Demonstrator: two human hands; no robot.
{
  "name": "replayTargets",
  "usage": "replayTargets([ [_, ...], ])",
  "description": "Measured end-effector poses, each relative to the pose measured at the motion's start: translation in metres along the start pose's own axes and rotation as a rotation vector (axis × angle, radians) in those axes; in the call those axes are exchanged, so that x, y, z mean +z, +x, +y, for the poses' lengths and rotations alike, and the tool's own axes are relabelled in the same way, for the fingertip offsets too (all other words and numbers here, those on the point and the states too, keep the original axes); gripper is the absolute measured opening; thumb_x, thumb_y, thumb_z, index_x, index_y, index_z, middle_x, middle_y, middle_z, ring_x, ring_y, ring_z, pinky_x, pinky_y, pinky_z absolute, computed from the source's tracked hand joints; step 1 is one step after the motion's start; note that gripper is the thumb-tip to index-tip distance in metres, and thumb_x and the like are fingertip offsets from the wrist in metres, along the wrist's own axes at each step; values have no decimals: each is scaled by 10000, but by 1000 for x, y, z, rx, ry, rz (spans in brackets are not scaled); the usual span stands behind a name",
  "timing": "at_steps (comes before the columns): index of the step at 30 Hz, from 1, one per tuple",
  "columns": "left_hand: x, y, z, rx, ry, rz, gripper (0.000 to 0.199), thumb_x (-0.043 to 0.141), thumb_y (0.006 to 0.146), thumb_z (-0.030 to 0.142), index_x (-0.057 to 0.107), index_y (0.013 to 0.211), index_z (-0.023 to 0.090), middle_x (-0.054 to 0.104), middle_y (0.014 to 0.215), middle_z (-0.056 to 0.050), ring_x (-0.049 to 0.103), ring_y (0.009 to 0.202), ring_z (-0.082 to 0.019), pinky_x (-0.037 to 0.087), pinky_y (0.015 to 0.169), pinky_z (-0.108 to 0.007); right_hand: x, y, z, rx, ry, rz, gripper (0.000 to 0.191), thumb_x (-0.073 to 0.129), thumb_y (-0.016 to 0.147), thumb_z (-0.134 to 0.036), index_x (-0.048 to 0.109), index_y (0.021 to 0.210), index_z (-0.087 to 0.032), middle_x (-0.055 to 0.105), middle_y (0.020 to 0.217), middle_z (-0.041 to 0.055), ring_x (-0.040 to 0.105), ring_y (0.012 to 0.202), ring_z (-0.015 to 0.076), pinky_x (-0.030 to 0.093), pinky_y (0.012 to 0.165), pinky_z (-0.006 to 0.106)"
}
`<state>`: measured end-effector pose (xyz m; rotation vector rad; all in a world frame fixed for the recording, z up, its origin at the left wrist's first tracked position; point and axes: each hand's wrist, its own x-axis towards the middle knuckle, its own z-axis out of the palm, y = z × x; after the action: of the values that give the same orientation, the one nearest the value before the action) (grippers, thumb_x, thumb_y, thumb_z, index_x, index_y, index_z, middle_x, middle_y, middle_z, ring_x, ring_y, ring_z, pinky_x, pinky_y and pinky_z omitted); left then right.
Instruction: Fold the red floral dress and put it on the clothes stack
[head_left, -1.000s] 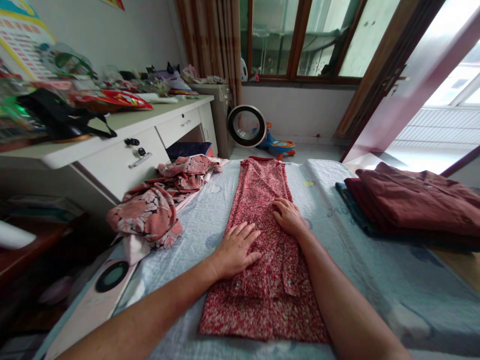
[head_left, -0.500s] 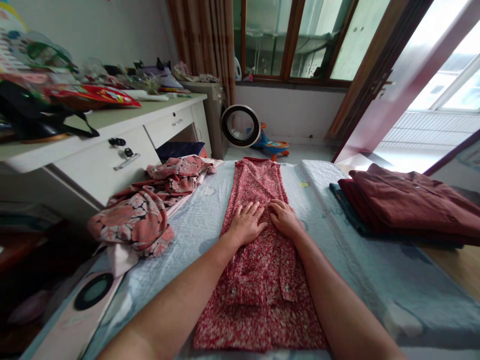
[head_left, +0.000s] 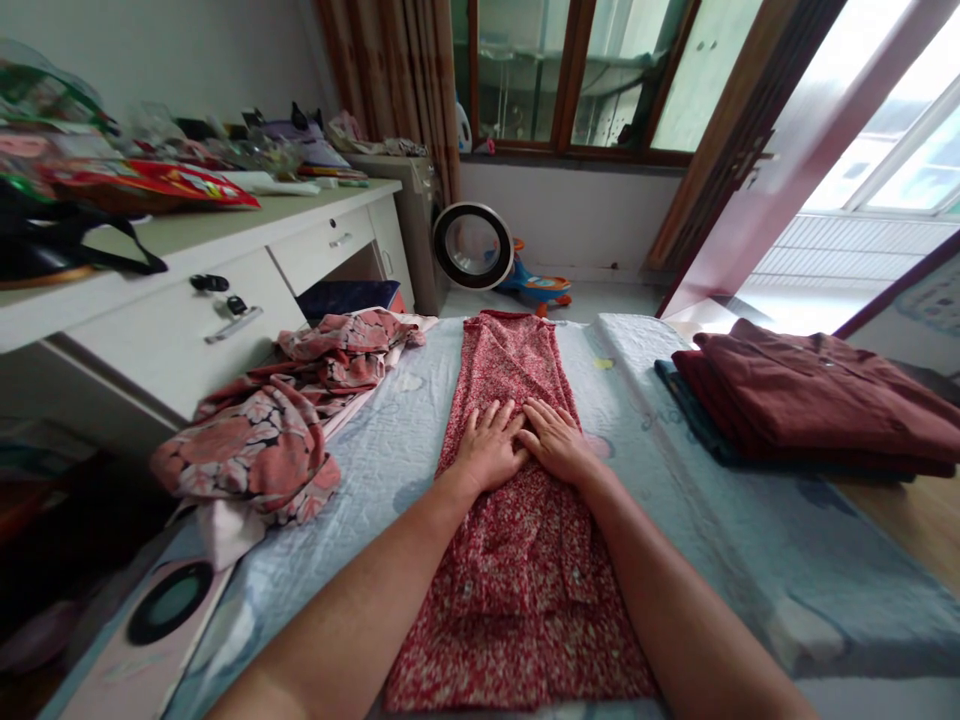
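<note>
A red garment with a pale speckled print [head_left: 517, 560] lies folded into a long strip, its length running away from me. Sleeve cuffs with buttons rest on its near half. My left hand [head_left: 491, 448] lies flat on the middle of the cloth, fingers spread. Beside it my right hand [head_left: 556, 442] also presses flat on the cloth, its thumb touching or just over the left hand's fingers. Neither hand grips anything. Under the garment is a light blue patterned bed cover [head_left: 390, 440].
A stack of folded clothes [head_left: 810, 400] sits to the right. Crumpled floral cloth [head_left: 262, 440] lies on the left, near a white desk [head_left: 157, 350] loaded with bags. Beyond the bed stand a washing machine with its round door [head_left: 474, 246] open and a blue ride-on toy [head_left: 536, 285].
My right hand has slid slightly left, so the two hands now meet. The garment stays in place, and the view has shifted a little.
</note>
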<state>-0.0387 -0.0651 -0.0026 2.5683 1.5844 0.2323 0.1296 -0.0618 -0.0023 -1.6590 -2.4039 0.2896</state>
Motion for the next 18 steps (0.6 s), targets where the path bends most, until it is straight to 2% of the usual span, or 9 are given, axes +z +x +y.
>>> replayTargets([
  [6, -4, 0, 2, -9, -4, -38, 684, 364, 939, 628, 333, 1525, 278, 231, 1635, -61, 183, 1496, -335, 127, 1184, -619, -2, 1, 11, 62, -50, 3, 619, 297, 1005, -548, 351, 1522, -211, 292, 1607, 70, 213, 1496, 223, 184, 1206, 446],
  [11, -4, 0, 3, -14, 7, -40, 677, 386, 937, 619, 346, 1520, 276, 218, 1639, -60, 158, 1501, -348, 105, 1174, -653, -5, 0, 18, 130, -69, 9, 623, 303, 1005, -540, 350, 1521, -195, 255, 1619, 77, 214, 1496, 219, 201, 1202, 444],
  [18, -7, -1, 3, -15, 5, -46, 673, 391, 935, 619, 350, 1517, 284, 217, 1639, -55, 165, 1500, -345, 95, 1169, -665, -4, 1, 23, 205, -77, 17, 647, 298, 994, -572, 306, 1540, -226, 232, 1627, 83, 217, 1494, 235, 193, 1190, 514],
])
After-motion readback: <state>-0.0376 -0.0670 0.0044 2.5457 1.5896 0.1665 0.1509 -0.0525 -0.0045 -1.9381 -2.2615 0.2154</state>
